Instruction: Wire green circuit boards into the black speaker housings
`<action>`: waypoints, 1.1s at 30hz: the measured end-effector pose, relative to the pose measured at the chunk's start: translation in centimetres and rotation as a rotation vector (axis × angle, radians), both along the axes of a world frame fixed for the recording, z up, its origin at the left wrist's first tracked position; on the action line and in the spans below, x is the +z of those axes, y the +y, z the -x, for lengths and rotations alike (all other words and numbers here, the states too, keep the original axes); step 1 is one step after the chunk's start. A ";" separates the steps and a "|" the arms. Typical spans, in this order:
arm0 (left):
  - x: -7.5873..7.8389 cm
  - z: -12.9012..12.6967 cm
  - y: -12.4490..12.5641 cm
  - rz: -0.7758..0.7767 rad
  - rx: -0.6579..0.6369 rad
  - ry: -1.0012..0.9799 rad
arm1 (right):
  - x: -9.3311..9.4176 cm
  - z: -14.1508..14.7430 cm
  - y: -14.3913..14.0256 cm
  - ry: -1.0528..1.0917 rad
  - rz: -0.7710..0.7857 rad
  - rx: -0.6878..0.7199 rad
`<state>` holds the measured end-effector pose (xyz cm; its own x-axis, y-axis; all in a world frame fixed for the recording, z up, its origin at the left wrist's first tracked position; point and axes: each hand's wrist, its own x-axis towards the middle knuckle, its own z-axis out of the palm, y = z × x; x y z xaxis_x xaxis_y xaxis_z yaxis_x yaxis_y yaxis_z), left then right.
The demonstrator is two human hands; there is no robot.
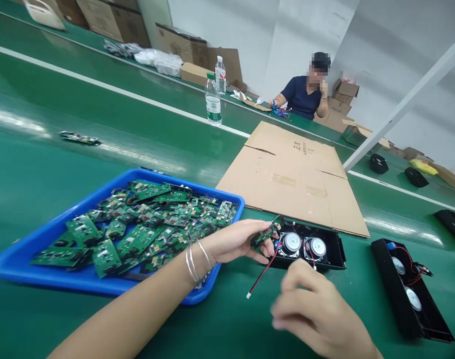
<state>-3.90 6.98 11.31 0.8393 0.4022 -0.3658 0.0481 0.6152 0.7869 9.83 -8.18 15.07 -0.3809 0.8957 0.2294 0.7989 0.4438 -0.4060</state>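
Pinched between thumb and fingers, the left hand [234, 242] kept a clamped grip on a small green board [263, 235], holding it just above the near edge of a black speaker case [334, 252]. A red-and-black wire [262, 273] hung from the board and ended in a white plug [247, 296] just over the tabletop [44, 169]. Two thin bangles [195, 257] circled the left wrist.

The right hand [317, 311] hovered lower and nearer the camera, blurred, fingers curled loosely; whether its grip was shut on anything could not be told. It sat just in front of the case, close to the dangling wire but apart from it.

The case lay open on the green tabletop with two round speakers [304, 244] side by side inside it. A second case [410, 291] of the same kind lay to the right, well apart, also with two speakers and red wiring.

Left of the hands sat a blue tray [81, 281] heaped with more green boards [137, 224]; the left forearm crossed its near corner. Behind the first case lay a flattened cardboard sheet [290, 174]. Farther back stood two water bottles [213, 99], with boxes [175, 42] beyond them. A person in a dark shirt [304, 94] sat at the far side, one hand raised to the head.
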 end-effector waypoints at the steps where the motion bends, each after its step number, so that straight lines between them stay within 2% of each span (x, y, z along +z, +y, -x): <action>1: -0.1 -0.1 0.0 0.012 0.001 -0.006 | -0.8 0.5 1.1 -0.089 -0.021 0.041; 5: -0.6 -0.4 0.0 0.055 0.047 -0.009 | -3.9 1.8 3.8 -0.390 -0.168 0.061; 8: -0.9 -0.4 0.3 0.066 0.098 0.016 | -4.9 1.9 4.2 -0.418 -0.194 0.090; 11: -1.0 -0.2 0.7 0.030 0.133 0.014 | -4.5 1.3 4.4 -0.230 -0.147 0.019; 15: -0.9 0.2 0.9 -0.063 0.110 -0.056 | -3.9 0.2 5.0 0.117 -0.157 -0.268; 18: -0.7 0.3 0.6 -0.111 0.042 -0.049 | -3.9 -0.2 5.5 0.197 -0.209 -0.409; 21: -0.3 0.3 0.3 -0.294 0.027 -0.010 | -4.1 -0.1 5.8 0.207 -0.221 -0.473; 25: 0.6 0.3 -0.3 -0.599 0.110 0.068 | -4.3 0.2 5.8 0.278 -0.190 -0.521; 29: 0.9 0.2 -1.2 -0.747 0.232 0.177 | -4.7 0.5 5.9 0.313 -0.296 -0.547; 33: 0.6 -0.1 -1.9 -0.813 0.200 0.213 | -5.3 0.6 6.2 0.267 -0.456 -0.516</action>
